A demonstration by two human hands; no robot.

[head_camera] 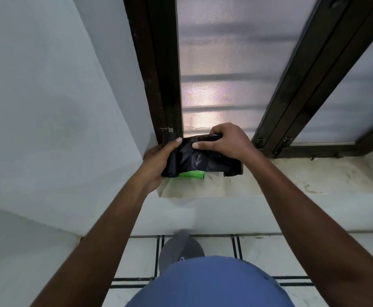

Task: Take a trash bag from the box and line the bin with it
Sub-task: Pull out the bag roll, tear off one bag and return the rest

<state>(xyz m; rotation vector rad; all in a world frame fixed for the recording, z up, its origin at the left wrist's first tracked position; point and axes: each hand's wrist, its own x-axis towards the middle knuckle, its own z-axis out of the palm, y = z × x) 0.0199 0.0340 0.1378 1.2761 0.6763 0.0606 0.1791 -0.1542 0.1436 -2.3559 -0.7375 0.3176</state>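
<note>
A black trash bag roll point(194, 159) is held above the window sill between both hands. My left hand point(156, 162) grips the rolled left end, thumb on top. My right hand point(225, 140) pinches the loose black sheet at its upper edge, fingers curled over it. Under the roll, a bright green box point(191, 174) lies on the sill, mostly hidden by the black plastic. No bin is in view.
The pale stone window sill point(292, 176) runs to the right below a dark-framed window point(165, 85) with frosted panes. A grey-white wall point(48, 107) stands on the left. Below is a tiled floor point(258, 258) with dark lines and my grey shoe point(179, 247).
</note>
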